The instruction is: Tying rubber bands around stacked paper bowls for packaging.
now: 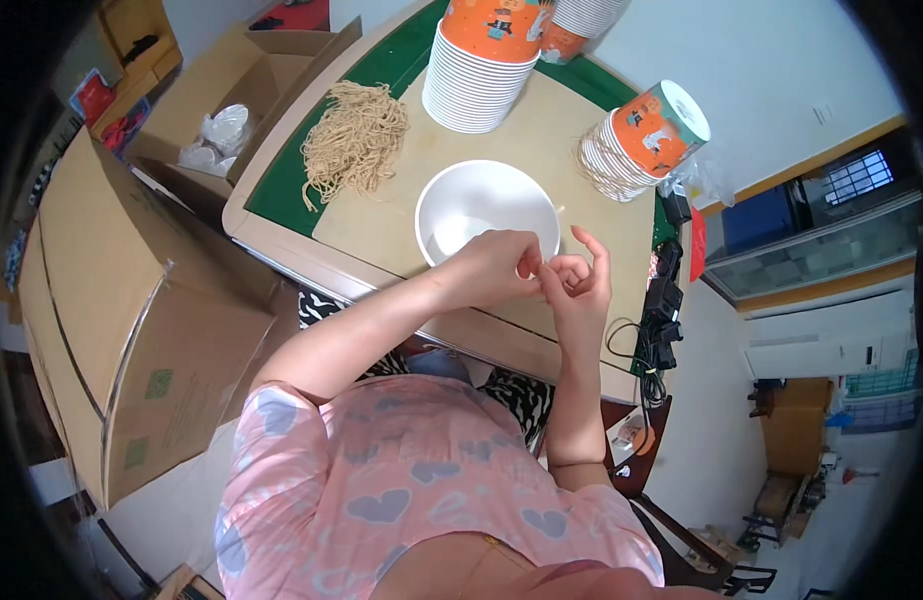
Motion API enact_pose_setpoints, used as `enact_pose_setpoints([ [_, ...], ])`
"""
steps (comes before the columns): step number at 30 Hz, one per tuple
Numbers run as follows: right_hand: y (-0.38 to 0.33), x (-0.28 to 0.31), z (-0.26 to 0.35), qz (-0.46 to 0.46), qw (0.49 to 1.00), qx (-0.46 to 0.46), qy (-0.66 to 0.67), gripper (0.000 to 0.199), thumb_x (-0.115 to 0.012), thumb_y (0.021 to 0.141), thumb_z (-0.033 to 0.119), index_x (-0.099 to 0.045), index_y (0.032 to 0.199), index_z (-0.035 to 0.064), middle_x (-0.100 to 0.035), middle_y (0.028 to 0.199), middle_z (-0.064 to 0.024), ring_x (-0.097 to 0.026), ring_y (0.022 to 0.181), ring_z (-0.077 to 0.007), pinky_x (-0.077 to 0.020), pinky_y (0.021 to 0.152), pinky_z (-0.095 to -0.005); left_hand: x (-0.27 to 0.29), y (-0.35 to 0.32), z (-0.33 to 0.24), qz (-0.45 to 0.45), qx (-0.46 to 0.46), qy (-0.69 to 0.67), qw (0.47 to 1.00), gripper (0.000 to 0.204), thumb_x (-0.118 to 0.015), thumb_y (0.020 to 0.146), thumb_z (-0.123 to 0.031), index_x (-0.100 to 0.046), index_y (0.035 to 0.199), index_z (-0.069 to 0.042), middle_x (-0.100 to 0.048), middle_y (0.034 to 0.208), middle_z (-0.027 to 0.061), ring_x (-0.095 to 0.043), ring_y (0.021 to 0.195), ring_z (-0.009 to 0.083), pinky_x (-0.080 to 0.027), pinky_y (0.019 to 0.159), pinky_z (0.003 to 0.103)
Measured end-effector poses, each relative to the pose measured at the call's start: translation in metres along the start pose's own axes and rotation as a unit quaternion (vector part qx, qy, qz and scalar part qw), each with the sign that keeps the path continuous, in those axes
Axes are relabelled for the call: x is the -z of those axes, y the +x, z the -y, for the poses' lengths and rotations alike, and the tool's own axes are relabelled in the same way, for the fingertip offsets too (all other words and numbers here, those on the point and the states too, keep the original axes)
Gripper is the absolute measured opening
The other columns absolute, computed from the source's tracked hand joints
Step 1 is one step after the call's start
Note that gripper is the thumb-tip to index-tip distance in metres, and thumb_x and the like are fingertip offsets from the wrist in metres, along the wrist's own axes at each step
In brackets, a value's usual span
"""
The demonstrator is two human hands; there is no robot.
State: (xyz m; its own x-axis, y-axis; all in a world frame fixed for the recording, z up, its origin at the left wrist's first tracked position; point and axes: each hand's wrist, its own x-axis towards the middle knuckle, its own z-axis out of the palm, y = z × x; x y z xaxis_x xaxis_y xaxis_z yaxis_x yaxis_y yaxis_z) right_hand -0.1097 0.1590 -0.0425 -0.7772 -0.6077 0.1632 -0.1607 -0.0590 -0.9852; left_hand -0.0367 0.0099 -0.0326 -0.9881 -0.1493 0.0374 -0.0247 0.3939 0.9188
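Note:
A white bowl (479,206) stands on the tan table (382,225), right in front of me. My left hand (497,266) hovers over its near rim with the fingers pinched together. My right hand (580,283) meets it at the fingertips, with the index finger raised. Whatever is pinched between them is too small to tell. A pile of tan string-like loops (355,140) lies on the table to the left of the bowl.
A tall stack of orange paper cups (482,60) stands behind the bowl. A second stack (640,140) lies tipped at the right. Open cardboard boxes (217,95) and a big closed carton (132,310) sit to the left. Black cables (657,320) hang at the table's right edge.

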Motion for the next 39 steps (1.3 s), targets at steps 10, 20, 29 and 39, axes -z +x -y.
enact_pose_setpoints([
  [10, 0.002, 0.017, -0.005, 0.016, 0.999, -0.036, 0.013, 0.055, -0.064, 0.081, -0.009, -0.041, 0.129, 0.0023, -0.062, 0.081, -0.0038, -0.058, 0.072, -0.0062, -0.0449, 0.064, -0.0178, 0.003, 0.014, 0.018, 0.053, 0.022, -0.044, 0.997, 0.024, -0.068, 0.076, -0.018, -0.062, 0.085, 0.003, -0.066, 0.082, 0.0119, -0.064, 0.071, 0.0203, -0.051, 0.066, 0.033],
  [20, 0.001, 0.019, -0.005, -0.005, 0.995, -0.046, 0.084, 0.051, -0.06, 0.083, -0.009, -0.04, 0.128, 0.0018, -0.063, 0.085, -0.006, -0.06, 0.075, -0.01, -0.0473, 0.067, -0.0208, 0.003, 0.012, 0.01, 0.066, -0.008, -0.008, 0.998, 0.034, -0.07, 0.075, -0.024, -0.063, 0.098, 0.001, -0.066, 0.085, 0.0114, -0.065, 0.078, 0.0233, -0.051, 0.07, 0.034],
  [29, -0.002, 0.02, -0.006, -0.009, 0.996, -0.047, 0.073, 0.049, -0.06, 0.083, -0.008, -0.041, 0.127, 0.0021, -0.06, 0.083, -0.0047, -0.055, 0.067, -0.0076, -0.0448, 0.058, -0.0189, 0.001, 0.019, 0.007, 0.071, 0.037, -0.052, 0.995, 0.021, -0.065, 0.082, -0.02, -0.065, 0.092, -0.002, -0.066, 0.075, 0.0066, -0.061, 0.07, 0.0169, -0.049, 0.066, 0.031],
  [39, -0.012, 0.003, 0.006, -0.063, 0.997, 0.027, 0.019, 0.048, -0.06, 0.083, -0.006, -0.042, 0.127, 0.002, -0.06, 0.084, -0.0043, -0.056, 0.067, -0.0073, -0.0461, 0.058, -0.019, 0.003, 0.026, 0.001, 0.147, 0.126, -0.067, 0.979, 0.033, -0.054, 0.088, -0.029, -0.069, 0.074, -0.004, -0.065, 0.072, 0.0035, -0.06, 0.071, 0.0116, -0.048, 0.061, 0.032],
])
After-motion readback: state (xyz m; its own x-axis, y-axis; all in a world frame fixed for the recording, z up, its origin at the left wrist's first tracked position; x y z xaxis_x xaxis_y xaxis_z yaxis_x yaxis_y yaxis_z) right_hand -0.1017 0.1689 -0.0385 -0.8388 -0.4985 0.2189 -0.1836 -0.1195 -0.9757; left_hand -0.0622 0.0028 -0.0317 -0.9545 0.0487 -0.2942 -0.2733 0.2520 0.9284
